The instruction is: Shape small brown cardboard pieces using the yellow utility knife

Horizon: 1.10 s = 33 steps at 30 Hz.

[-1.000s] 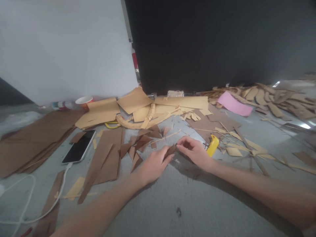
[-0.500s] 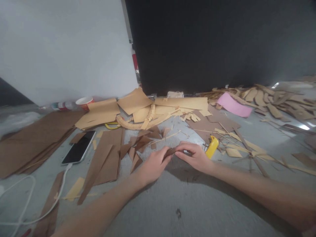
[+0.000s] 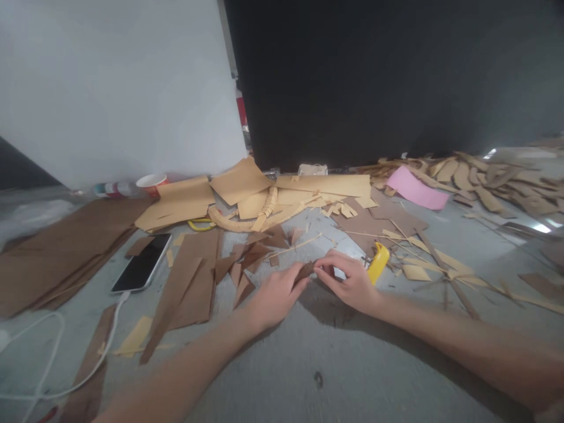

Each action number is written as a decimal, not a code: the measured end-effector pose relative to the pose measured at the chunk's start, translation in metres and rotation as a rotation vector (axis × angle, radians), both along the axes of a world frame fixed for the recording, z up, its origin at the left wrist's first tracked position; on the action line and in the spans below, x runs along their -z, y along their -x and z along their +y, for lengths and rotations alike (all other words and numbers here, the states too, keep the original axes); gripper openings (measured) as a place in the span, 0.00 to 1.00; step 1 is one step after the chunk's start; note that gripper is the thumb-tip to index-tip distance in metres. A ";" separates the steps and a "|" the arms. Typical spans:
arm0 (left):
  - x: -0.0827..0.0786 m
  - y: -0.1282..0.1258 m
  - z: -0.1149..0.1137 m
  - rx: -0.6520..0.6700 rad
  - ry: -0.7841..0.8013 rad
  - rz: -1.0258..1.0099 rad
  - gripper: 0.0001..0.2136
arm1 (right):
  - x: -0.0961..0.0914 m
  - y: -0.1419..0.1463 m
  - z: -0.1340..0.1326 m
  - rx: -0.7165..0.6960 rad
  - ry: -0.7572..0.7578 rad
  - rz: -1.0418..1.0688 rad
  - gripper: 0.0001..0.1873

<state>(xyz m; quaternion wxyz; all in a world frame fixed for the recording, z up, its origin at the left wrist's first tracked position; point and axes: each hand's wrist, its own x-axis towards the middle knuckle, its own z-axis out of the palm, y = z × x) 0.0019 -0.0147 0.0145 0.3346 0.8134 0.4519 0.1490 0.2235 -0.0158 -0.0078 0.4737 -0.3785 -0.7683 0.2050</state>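
Note:
Between my two hands is a small brown piece (image 3: 305,271), seemingly of the same sheet material as the scraps around it. My left hand (image 3: 278,294) pinches it between thumb and fingers. At its right end, the thumb and fingertips of my right hand (image 3: 348,279) are closed on its edge. Just right of that hand a yellow curved tool handle (image 3: 378,262) rests on the grey table (image 3: 335,370). Behind my left hand lie cut brown scraps (image 3: 253,255). A tan wrapped, curved strip (image 3: 238,223) lies farther back.
A phone (image 3: 141,262) on a white cable (image 3: 115,323) lies left, near brown sheets (image 3: 66,252). Tan sheets (image 3: 185,200) and a paper cup (image 3: 152,183) stand at the back. Thin strips (image 3: 458,276), pink paper (image 3: 418,188) and piled curved pieces (image 3: 493,176) lie right.
My right fingertips have shifted slightly at the right end of the brown piece, and the piece is tilted a little more. The rest of the table looks the same.

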 end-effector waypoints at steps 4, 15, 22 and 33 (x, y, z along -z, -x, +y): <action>0.001 0.000 -0.001 -0.003 -0.007 0.021 0.14 | 0.002 0.000 -0.001 -0.034 -0.039 0.003 0.06; 0.002 -0.002 -0.002 -0.019 0.001 -0.019 0.17 | 0.010 0.000 -0.003 0.044 -0.076 -0.016 0.05; 0.002 0.000 -0.001 -0.046 0.029 -0.050 0.17 | 0.009 0.001 0.001 -0.018 -0.028 -0.022 0.07; 0.002 0.000 -0.001 -0.040 0.018 0.010 0.16 | 0.002 0.001 0.005 -0.068 0.112 0.041 0.09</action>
